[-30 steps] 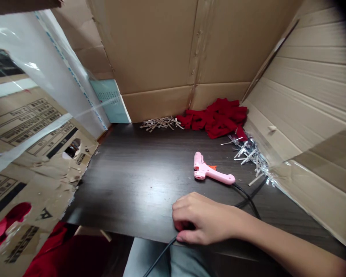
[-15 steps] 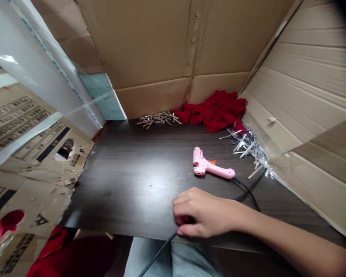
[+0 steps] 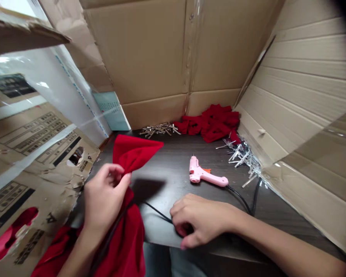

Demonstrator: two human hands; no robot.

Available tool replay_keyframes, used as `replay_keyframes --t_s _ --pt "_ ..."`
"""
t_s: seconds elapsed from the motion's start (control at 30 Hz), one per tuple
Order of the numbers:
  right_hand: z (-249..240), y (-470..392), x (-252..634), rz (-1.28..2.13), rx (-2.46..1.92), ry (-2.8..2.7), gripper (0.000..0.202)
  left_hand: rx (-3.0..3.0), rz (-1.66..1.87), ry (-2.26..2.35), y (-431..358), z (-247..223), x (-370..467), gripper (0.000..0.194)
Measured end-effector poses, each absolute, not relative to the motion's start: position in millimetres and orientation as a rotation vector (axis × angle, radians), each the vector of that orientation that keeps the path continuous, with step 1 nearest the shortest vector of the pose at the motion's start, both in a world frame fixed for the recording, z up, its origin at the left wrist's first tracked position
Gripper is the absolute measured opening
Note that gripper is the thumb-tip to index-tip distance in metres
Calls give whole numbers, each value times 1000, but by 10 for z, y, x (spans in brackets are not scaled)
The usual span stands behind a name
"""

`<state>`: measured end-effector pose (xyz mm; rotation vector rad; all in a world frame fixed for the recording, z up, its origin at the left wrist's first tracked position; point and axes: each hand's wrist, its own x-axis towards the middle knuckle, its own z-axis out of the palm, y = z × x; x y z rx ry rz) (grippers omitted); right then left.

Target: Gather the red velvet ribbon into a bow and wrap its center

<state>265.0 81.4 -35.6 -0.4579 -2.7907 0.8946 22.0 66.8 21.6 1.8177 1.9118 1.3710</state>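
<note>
My left hand (image 3: 103, 196) pinches a length of red fabric (image 3: 137, 152) between thumb and fingers. The fabric's top end flares above the grip, and the rest hangs past the table edge. Low on the table's near side, my right hand (image 3: 200, 217) is curled around a black cord (image 3: 158, 212). From there the cord runs left and across the red fabric. A pink glue gun (image 3: 209, 176) with an orange trigger lies beyond my right hand, nozzle pointing away and handle to the right; neither hand touches it.
Cardboard walls (image 3: 144, 57) enclose the dark table (image 3: 173, 161). Along the back lie thin metallic twist ties (image 3: 158, 129) and a pile of red fabric pieces (image 3: 216, 121). Silver strips (image 3: 245, 154) lie at the right wall. A light-blue booklet (image 3: 112, 109) leans at the back left.
My left hand has come into view at the left, lifting red fabric above the table. The cord by my right hand now runs up-left instead of down-left. The view has shifted slightly.
</note>
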Motion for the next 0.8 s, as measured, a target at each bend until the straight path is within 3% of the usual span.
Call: replay_keyframes --t_s 0.07,0.17,0.33,0.5,0.6,0.67,0.8 --pt "-324 798 2646 865 -550 -2808 20 1778 1378 1706 1059 373 332 27" --pt "-309 783 2646 737 -838 -2723 47 1696 1150 1443 1444 601 432 35" --pt "-344 798 2662 763 -1029 -2441 64 1876 954 1397 1909 884 360 41" --pt "-308 832 2693 807 -625 -2440 34 1834 1122 1790 2426 622 77 46" --pt "-338 819 2672 780 -329 -2645 28 1723 1107 1959 2578 247 -37 39" --pt "-373 793 2642 704 -306 -2882 9 1683 1098 1996 2629 28 -73 32" --pt "-380 766 2611 637 -320 -2980 14 1627 1118 2035 2670 -195 -81 28"
